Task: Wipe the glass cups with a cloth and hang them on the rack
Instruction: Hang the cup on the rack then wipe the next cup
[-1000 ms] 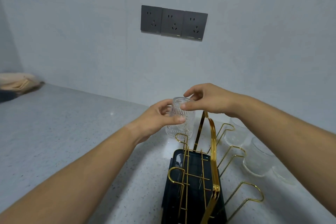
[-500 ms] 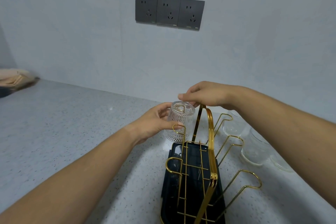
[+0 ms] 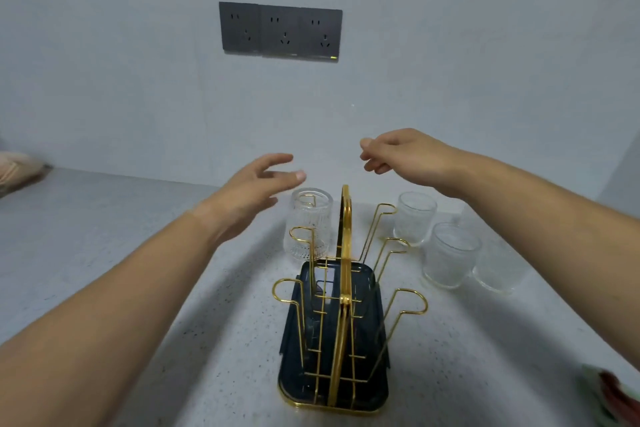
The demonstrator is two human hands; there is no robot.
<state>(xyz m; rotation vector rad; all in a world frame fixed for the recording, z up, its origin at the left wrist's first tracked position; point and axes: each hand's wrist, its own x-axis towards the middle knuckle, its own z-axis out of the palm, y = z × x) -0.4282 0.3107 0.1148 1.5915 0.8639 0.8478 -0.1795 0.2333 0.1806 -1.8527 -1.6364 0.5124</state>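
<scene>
A gold wire rack [image 3: 344,288] with a dark tray base [image 3: 377,378] stands on the counter in front of me. A ribbed glass cup [image 3: 308,225] hangs upside down on the rack's far left hook. My left hand [image 3: 252,191] hovers just left of and above that cup, fingers apart, holding nothing. Above the rack's far end, my right hand [image 3: 401,156] floats empty with loosely curled fingers. Three more glass cups stand on the counter right of the rack: a far cup [image 3: 414,218], a nearer cup [image 3: 450,255] and a third cup [image 3: 498,267].
A cloth [image 3: 613,392] shows at the lower right edge. Folded fabric [image 3: 17,166] lies at the far left on the speckled counter [image 3: 104,236]. A grey socket panel [image 3: 280,31] sits on the wall behind.
Both hands held the ribbed cup over the far left hook; the cup now hangs on it. Both hands have let go and lifted away, apart from each other.
</scene>
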